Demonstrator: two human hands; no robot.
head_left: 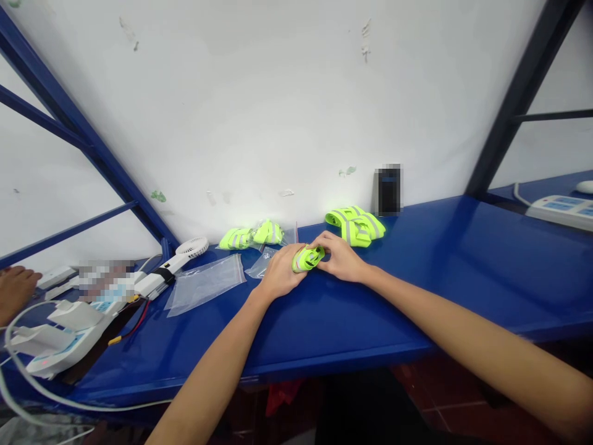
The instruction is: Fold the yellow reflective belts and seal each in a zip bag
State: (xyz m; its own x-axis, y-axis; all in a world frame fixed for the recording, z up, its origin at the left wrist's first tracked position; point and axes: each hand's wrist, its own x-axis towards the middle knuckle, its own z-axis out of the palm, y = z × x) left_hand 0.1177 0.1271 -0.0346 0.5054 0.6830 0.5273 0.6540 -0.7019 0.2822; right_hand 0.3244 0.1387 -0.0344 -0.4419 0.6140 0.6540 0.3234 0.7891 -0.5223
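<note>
My left hand (280, 272) and my right hand (340, 256) meet over the blue table (417, 290), both closed around a small rolled neon-yellow reflective band (307, 258) held between them. Behind my right hand lies a pile of the same neon bands (356, 225). To the left, by the wall, rest two bagged bands (252, 235). An empty clear zip bag (204, 283) lies flat to the left of my left hand, and a smaller clear bag (262, 262) sits just beside it.
A white handheld fan (172, 266) and white devices with cables (60, 334) crowd the table's left end. Another person's hand (16, 290) shows at the far left edge. A dark box (389, 190) leans on the wall. A power strip (563, 210) lies far right.
</note>
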